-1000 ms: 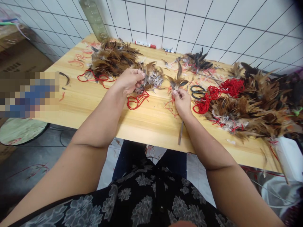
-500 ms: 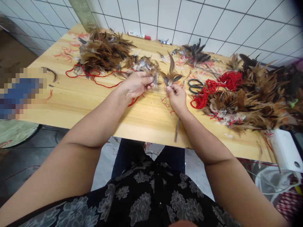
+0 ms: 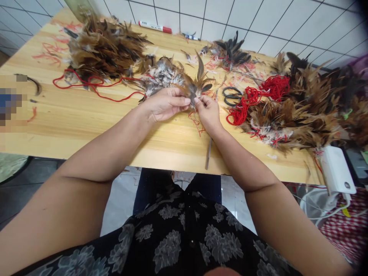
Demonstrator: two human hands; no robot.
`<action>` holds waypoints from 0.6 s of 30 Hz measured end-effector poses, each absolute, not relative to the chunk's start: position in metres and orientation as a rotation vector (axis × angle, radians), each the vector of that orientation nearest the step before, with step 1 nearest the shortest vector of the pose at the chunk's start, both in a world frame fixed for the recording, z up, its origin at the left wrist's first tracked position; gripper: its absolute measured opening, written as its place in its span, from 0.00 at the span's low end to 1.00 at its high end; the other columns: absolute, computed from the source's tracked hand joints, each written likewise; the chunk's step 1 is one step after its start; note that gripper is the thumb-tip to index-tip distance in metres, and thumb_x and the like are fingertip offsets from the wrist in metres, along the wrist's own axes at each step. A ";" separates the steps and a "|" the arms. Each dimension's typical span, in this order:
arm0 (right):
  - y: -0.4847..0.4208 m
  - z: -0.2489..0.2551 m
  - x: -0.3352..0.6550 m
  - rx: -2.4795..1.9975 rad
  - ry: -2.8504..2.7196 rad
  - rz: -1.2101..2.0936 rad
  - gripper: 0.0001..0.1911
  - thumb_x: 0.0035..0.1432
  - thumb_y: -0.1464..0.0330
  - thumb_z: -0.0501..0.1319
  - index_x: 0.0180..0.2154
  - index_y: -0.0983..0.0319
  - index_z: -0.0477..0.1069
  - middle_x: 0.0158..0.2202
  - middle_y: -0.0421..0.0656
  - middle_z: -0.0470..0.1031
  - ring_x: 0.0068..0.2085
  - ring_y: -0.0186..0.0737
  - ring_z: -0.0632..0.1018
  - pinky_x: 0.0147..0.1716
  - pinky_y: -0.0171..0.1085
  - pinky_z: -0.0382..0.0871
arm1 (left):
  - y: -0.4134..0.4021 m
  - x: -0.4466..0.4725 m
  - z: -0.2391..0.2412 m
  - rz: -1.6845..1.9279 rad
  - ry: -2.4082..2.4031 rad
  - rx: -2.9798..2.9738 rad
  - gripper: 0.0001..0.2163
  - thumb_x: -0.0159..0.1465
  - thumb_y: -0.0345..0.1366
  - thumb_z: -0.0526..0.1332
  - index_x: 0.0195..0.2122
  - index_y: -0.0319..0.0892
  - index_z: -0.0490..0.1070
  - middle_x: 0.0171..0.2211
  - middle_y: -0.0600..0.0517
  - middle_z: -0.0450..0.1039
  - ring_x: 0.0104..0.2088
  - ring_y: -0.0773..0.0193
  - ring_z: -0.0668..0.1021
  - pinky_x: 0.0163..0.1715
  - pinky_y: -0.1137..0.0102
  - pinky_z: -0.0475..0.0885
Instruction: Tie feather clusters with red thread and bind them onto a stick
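Both hands meet just above centre of the frame, over the desk. Left hand and right hand are fingertip to fingertip, and the small feather bundle sits right at that meeting point, its base pinched between them, plumes fanning up and away toward the top of the frame. Left grip: thumb and fingers closed narrow on the bundle's base. Right grip: same, fingertips nipped tight on the base from the other side; can't tell which hand bears more of it.

The bundle: short, brown and rust w/ dark tips, one long curved plume standing tallest, pale fluff low down near the quills. Thin red thread scraps lie on the desk just below the right hand.

Around: a loose grey-brown feather heap just behind the left hand, touching the bundle's left side. Big brown feather pile upper left, w/ a red cord looping out of it. Scissors just right of the hands, black handles. Red yarn tangle beside them. More feathers fill the right side. A marker lies at the desk's far edge, top centre.
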State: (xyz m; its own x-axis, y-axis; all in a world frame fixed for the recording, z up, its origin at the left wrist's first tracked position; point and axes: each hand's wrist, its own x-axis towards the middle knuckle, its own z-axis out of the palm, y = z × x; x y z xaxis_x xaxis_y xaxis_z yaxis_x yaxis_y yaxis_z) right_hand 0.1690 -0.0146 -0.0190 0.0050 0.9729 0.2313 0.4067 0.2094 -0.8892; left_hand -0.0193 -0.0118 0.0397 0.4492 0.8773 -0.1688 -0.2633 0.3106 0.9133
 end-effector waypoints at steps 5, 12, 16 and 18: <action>-0.012 -0.024 0.170 -1.350 -1.569 0.767 0.32 0.75 0.40 0.65 0.30 0.56 0.66 0.27 0.36 0.62 0.33 0.37 0.67 0.38 0.39 0.67 | -0.013 -0.011 0.036 0.835 0.882 1.062 0.12 0.61 0.22 0.81 0.38 0.39 0.81 0.35 0.52 0.82 0.36 0.62 0.83 0.40 0.68 0.75; -0.011 -0.028 0.174 -1.327 -1.569 0.747 0.28 0.77 0.41 0.64 0.35 0.57 0.74 0.31 0.39 0.68 0.38 0.41 0.72 0.44 0.41 0.74 | -0.003 -0.028 0.047 0.876 1.187 1.321 0.13 0.66 0.16 0.68 0.35 0.43 0.76 0.29 0.56 0.71 0.31 0.65 0.73 0.39 0.67 0.69; -0.007 -0.031 0.177 -1.308 -1.553 0.720 0.31 0.76 0.38 0.62 0.35 0.57 0.74 0.31 0.40 0.68 0.38 0.41 0.73 0.44 0.43 0.77 | 0.006 -0.050 0.055 0.797 1.503 1.614 0.11 0.68 0.20 0.72 0.44 0.42 0.78 0.33 0.54 0.74 0.45 0.57 0.78 0.56 0.61 0.71; -0.005 -0.033 0.179 -1.304 -1.549 0.704 0.32 0.76 0.37 0.61 0.35 0.57 0.74 0.30 0.39 0.67 0.36 0.40 0.72 0.43 0.43 0.77 | 0.007 -0.057 0.060 0.818 1.636 1.728 0.09 0.70 0.23 0.73 0.46 0.41 0.79 0.35 0.54 0.76 0.50 0.55 0.77 0.63 0.59 0.69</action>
State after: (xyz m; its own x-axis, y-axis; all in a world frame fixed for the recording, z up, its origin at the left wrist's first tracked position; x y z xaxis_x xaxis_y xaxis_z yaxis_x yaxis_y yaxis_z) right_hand 0.1789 -0.0048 -0.0330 0.0285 0.9537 0.2993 0.4020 0.2633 -0.8770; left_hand -0.0574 0.0071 0.0595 0.0432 0.9988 0.0235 0.6182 -0.0452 0.7847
